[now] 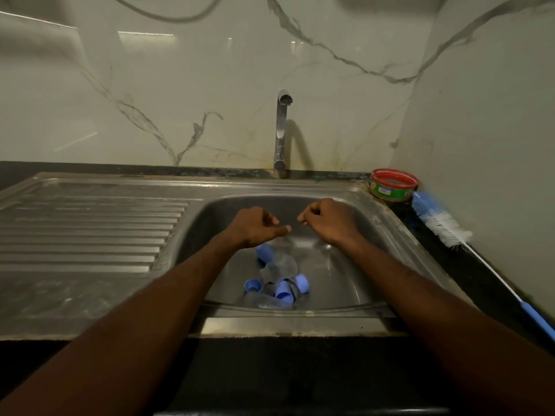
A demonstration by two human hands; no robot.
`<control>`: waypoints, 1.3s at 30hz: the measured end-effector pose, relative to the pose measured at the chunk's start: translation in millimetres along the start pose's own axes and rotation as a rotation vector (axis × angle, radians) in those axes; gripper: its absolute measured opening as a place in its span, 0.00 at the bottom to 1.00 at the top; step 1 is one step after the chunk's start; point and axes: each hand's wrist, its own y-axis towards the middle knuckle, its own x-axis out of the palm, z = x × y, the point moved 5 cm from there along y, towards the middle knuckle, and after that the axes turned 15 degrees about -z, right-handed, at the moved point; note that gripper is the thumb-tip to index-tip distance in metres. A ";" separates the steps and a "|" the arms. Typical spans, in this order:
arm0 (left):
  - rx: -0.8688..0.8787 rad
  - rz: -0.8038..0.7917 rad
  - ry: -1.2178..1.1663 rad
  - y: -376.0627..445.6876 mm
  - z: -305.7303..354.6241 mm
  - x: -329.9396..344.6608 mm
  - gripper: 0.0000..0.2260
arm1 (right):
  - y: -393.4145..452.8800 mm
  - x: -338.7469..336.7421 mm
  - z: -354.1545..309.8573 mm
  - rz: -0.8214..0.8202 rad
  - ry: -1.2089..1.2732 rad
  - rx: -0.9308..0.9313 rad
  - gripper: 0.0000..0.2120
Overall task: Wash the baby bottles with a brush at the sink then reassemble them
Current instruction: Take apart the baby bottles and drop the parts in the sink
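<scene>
Both fists curled, empty – left hand (pixel 255 225), right hand (pixel 326 219) – above bottles (pixel 277 270); tub (pixel 394 185) label unreadable.

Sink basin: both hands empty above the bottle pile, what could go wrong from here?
1. The clear bottles and blue caps lie jumbled in the sink basin; one grab may shift others.
2. The brush lies on the counter at far right, so the right hand must reach away.
3. Dim light makes the clear plastic easy to misjudge.
</scene>
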 end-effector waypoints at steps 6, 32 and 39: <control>0.011 0.070 0.094 -2.4 -6.2 -4.1 0.09 | -5.2 -0.9 -2.4 0.013 -0.064 -0.018 0.11; -0.053 0.376 0.478 -123.1 -38.5 -96.4 0.09 | -14.9 83.6 -183.1 0.024 -0.200 -0.224 0.08; -0.307 0.648 0.451 -226.7 -167.6 -220.9 0.06 | -3.8 197.4 -328.7 -0.067 -0.063 -0.399 0.11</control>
